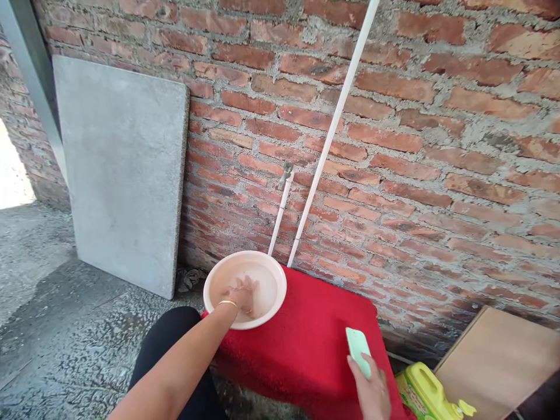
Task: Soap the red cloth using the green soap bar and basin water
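A pale pink basin [280,297] with water in it stands at the left end of a bench draped in red cloth [306,315]. My left hand [242,294] is in the basin, its fingers spread and blurred by the water. A gold bangle [228,303] circles that wrist. Over the right part of the cloth, my right hand [371,382] grips a pale green flat oblong thing [357,347] with rounded corners and a small dark spot near its far end. Its underside is hidden, so I cannot tell its exact kind.
A yellow jug of detergent [424,391] and a cardboard box [499,356] are at the lower right. Behind rise a brick wall [389,140], a tap [286,172] and a white pipe [336,116]. A grey slab [122,169] leans at left above wet floor [79,356].
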Demonstrator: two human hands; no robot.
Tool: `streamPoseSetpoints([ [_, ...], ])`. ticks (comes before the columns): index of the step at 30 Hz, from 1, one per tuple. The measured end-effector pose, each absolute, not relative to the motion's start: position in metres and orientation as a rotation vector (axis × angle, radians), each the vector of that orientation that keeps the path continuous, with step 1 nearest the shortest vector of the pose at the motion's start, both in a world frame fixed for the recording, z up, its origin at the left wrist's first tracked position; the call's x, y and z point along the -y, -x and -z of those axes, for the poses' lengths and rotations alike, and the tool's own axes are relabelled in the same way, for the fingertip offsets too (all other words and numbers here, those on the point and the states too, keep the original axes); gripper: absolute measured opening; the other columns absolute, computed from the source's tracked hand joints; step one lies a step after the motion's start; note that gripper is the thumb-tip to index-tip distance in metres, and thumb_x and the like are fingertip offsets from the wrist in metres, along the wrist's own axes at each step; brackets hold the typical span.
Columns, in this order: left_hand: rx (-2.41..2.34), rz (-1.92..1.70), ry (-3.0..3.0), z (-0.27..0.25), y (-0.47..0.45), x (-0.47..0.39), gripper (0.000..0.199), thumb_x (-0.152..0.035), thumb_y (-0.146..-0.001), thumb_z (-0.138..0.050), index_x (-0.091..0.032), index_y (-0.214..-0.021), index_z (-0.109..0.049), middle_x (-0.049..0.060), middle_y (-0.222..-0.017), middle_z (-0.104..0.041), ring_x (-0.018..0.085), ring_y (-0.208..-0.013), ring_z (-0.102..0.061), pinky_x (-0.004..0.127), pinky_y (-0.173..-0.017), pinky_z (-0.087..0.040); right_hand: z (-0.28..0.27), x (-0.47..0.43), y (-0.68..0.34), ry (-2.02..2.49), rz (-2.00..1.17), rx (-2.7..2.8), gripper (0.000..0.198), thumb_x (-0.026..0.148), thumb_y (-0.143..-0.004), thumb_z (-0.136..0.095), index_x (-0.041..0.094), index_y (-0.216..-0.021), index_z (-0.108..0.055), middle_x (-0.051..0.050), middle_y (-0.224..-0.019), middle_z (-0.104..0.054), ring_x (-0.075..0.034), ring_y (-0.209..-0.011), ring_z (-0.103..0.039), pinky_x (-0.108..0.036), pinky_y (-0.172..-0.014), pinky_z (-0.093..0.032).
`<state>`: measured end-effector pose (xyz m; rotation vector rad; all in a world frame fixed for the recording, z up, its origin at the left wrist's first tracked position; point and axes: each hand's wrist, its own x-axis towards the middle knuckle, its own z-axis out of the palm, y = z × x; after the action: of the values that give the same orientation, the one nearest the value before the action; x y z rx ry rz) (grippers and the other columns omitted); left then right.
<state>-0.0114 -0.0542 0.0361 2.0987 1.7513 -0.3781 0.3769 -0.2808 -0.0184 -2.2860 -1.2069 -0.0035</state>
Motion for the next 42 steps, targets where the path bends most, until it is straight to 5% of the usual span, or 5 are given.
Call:
streamPoseSetpoints([
  [9, -1.733, 0.377, -2.11, -0.033, 0.014, 0.053, 0.139, -0.048, -0.044, -0.086, -0.036, -0.161, -0.012, 0.014, -0.171, -0.004, 0.061, -0.146, -0.005, 0.083, -0.086, -0.038, 0.009, 0.213, -0.226, 1.932, -0.155, 1.879, 0.035, 0.038, -0.08, -0.066, 0.032, -0.114, -0.073, -0.004, -0.103, -0.067, -0.026, -0.1, -0.067, -0.035, -0.089, -0.051],
  [16, -1.705, 0.459, -2.078, -0.032, 0.013, 0.048, 0.141, -0.056, -0.045, -0.085, -0.04, -0.16, -0.005, 0.013, -0.172, 0.004, 0.057, -0.149, -0.001, 0.083, -0.088, -0.037, 0.005, 0.209, -0.309, 2.22, -0.189, 1.552, 0.049, 0.055, -0.085, -0.052, 0.026, -0.12, -0.069, -0.007, -0.105, -0.067, -0.026, -0.088, -0.069, -0.038, -0.084, -0.053],
  [23, -1.721, 0.371, -2.074, -0.031, 0.011, 0.049, 0.135, -0.046, -0.044, -0.088, -0.039, -0.16, -0.018, 0.013, -0.172, -0.001, 0.061, -0.147, -0.002, 0.084, -0.088, -0.037, 0.011, 0.273, -0.407, 2.376, -0.088, 0.996, 0.066, 0.073, -0.08, -0.042, 0.026, -0.118, -0.069, -0.016, -0.091, -0.068, -0.041, -0.084, -0.069, -0.055, -0.076, -0.054],
  [33, -1.745, 0.334, -2.081, -0.037, 0.012, 0.054, 0.13, -0.04, -0.044, -0.088, -0.039, -0.158, -0.025, 0.012, -0.171, -0.007, 0.061, -0.146, -0.006, 0.082, -0.088, -0.038, 0.013, 0.227, -0.29, 2.057, -0.255, 1.415, 0.047, 0.056, -0.08, -0.055, 0.026, -0.113, -0.07, -0.008, -0.102, -0.066, -0.028, -0.09, -0.068, -0.039, -0.082, -0.054],
  [42, -1.713, 0.411, -2.094, -0.038, 0.015, 0.054, 0.136, -0.046, -0.048, -0.085, -0.041, -0.16, -0.008, 0.013, -0.172, -0.001, 0.057, -0.149, -0.006, 0.083, -0.09, -0.038, -0.001, 0.189, -0.265, 2.083, -0.196, 1.767, 0.037, 0.045, -0.084, -0.06, 0.031, -0.116, -0.071, -0.004, -0.105, -0.066, -0.024, -0.096, -0.067, -0.034, -0.089, -0.049],
])
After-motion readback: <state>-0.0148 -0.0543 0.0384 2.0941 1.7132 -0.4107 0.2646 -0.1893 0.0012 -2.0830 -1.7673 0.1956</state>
